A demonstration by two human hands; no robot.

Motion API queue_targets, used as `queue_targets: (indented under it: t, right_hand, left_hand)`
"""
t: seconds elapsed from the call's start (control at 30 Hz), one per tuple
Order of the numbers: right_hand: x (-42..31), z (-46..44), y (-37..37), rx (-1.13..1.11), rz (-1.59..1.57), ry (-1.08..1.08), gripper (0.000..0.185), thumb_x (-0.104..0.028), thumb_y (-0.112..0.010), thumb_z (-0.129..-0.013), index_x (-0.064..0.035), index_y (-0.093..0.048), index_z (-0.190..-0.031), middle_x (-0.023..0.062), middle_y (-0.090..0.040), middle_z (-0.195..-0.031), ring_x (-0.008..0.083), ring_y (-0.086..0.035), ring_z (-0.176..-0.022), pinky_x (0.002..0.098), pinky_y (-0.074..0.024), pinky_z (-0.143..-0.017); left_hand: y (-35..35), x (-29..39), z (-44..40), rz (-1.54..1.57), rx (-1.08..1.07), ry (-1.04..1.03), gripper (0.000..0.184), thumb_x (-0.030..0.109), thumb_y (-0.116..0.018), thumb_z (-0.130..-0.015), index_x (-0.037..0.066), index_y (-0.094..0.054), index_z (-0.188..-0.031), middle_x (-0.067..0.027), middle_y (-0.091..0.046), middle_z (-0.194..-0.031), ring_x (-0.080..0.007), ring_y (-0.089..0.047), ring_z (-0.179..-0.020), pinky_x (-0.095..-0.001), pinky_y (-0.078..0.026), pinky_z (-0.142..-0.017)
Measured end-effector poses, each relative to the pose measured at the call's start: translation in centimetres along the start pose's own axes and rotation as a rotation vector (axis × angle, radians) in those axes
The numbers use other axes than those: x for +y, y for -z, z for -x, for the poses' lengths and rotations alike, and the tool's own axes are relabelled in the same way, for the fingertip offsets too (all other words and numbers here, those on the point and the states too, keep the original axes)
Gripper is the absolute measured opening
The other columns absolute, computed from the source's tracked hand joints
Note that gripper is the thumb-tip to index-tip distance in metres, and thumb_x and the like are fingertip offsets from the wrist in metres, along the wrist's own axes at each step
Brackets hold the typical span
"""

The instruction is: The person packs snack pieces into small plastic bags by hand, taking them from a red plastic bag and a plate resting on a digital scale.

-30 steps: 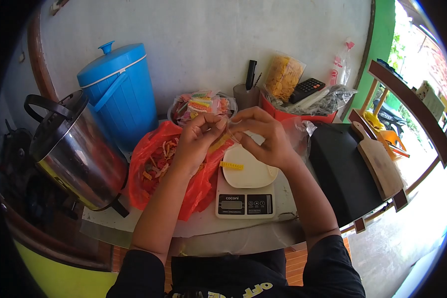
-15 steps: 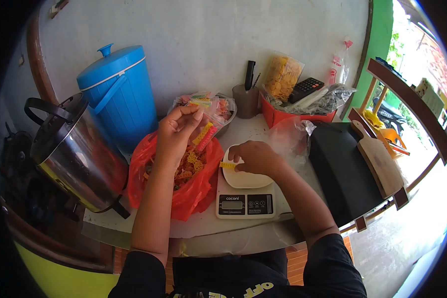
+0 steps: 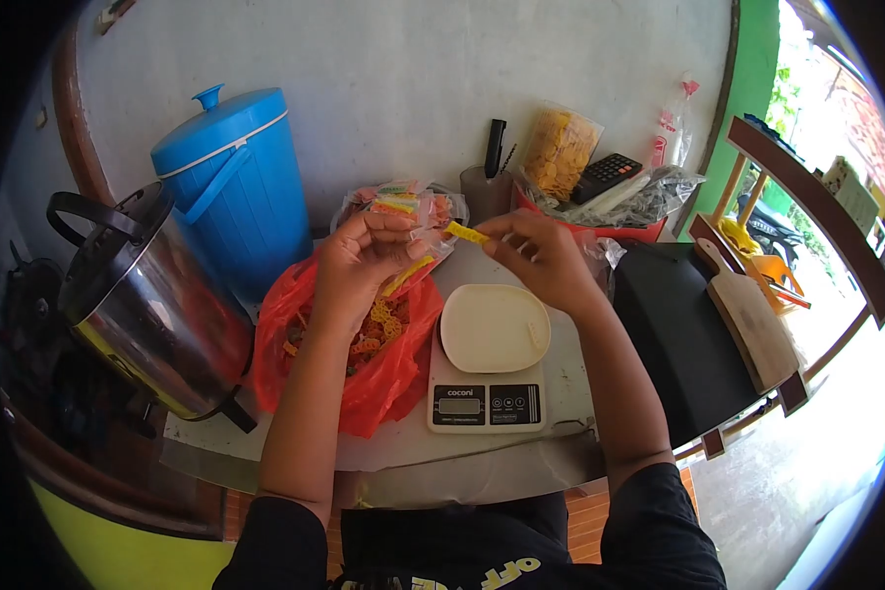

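My left hand (image 3: 369, 261) pinches a small clear plastic bag (image 3: 409, 270) with a yellow piece showing in it. Beside it, my right hand (image 3: 539, 258) holds a yellow ridged piece (image 3: 467, 233) between thumb and fingers, near the bag's top. Under my left hand a red plastic bag (image 3: 403, 379) lies open, full of orange, yellow and red pieces. A white kitchen scale (image 3: 486, 405) carries a cream plate (image 3: 495, 327) with nothing yellow on it. Behind my left hand, a bowl holds filled small packets (image 3: 398, 199).
On the left are a steel pot (image 3: 157, 305) and a blue cooler (image 3: 236, 187). At the back are a grey cup (image 3: 486, 194) and a red container (image 3: 610, 231) with a calculator (image 3: 608, 177). A black box (image 3: 659, 334) and a wooden board (image 3: 747, 320) sit on the right.
My right hand has lifted the yellow piece off the plate and brought it up to the small bag. My left hand has moved slightly right, with the bag turned.
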State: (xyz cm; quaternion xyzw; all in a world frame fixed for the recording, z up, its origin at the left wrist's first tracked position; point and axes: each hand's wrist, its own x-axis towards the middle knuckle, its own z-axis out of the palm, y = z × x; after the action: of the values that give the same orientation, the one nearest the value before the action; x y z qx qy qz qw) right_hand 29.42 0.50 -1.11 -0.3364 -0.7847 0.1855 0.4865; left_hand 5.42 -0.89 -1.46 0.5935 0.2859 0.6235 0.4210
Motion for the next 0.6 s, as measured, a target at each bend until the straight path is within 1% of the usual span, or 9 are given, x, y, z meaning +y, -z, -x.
queue_targets:
  t: [0.1,0.23,0.3,0.4,0.5,0.6]
  right_hand:
    - [-1.2,0.3,0.6,0.005,0.052,0.097,0.02,-0.012,-0.07,-0.089,-0.0098,-0.072,-0.109,0.0003,-0.06,-0.084,0.0062,-0.052,-0.066,0.0221,-0.0423,-0.059]
    - [-1.9,0.5,0.8,-0.01,0.074,0.106,0.019,-0.013,-0.071,-0.088,-0.0107,-0.073,-0.107,0.0002,-0.059,-0.083,0.0063,-0.049,-0.065,0.0228,-0.0413,-0.058]
    - [-2.0,0.5,0.9,0.02,0.074,0.114,0.019,-0.013,-0.071,-0.088,-0.0111,-0.074,-0.107,0.0,-0.059,-0.083,0.0069,-0.049,-0.065,0.0232,-0.0412,-0.058]
    - [-2.8,0.6,1.7,-0.001,0.104,0.104,0.02,-0.013,-0.072,-0.088,-0.0117,-0.074,-0.107,-0.0002,-0.059,-0.082,0.0077,-0.049,-0.065,0.0233,-0.0412,-0.059]
    - [-3.2,0.7,1.7,-0.052,0.182,0.062,0.022,-0.009,-0.071,-0.086,-0.011,-0.074,-0.108,0.0065,-0.063,-0.088,0.0151,-0.059,-0.072,0.0293,-0.0466,-0.063]
    - [-2.8,0.8,0.8,-0.037,0.102,0.111,0.019,-0.009,-0.074,-0.084,-0.0081,-0.073,-0.103,0.0057,-0.066,-0.086,0.0136,-0.061,-0.073,0.0276,-0.0478,-0.064]
  left_hand:
    - [-0.2,-0.2,0.0,0.017,-0.009,0.021,0.028,-0.001,-0.078,-0.078,0.003,-0.063,-0.101,-0.0054,-0.068,-0.092,-0.0088,-0.064,-0.082,-0.021,-0.053,-0.071]
    - [-0.2,-0.9,-0.1,0.043,-0.043,0.014,0.029,-0.001,-0.078,-0.079,0.003,-0.062,-0.102,-0.0052,-0.067,-0.093,-0.0083,-0.064,-0.082,-0.0198,-0.053,-0.068]
    - [-0.3,-0.6,0.0,0.022,-0.044,0.033,0.028,-0.001,-0.078,-0.079,0.003,-0.062,-0.102,-0.0053,-0.067,-0.093,-0.0087,-0.064,-0.083,-0.0204,-0.053,-0.07]
    - [-0.4,-0.5,0.1,-0.005,-0.039,0.052,0.028,-0.001,-0.078,-0.079,0.003,-0.062,-0.102,-0.0055,-0.067,-0.094,-0.009,-0.064,-0.084,-0.0211,-0.054,-0.072]
    - [-0.4,-0.8,0.1,-0.033,-0.056,0.021,0.029,0.0,-0.078,-0.079,0.003,-0.062,-0.104,-0.0055,-0.067,-0.095,-0.0089,-0.064,-0.084,-0.0213,-0.054,-0.071]
    - [-0.8,-0.9,0.3,-0.047,-0.081,0.019,0.029,0.003,-0.077,-0.081,0.003,-0.062,-0.106,-0.0055,-0.068,-0.094,-0.0086,-0.064,-0.082,-0.0208,-0.053,-0.067]
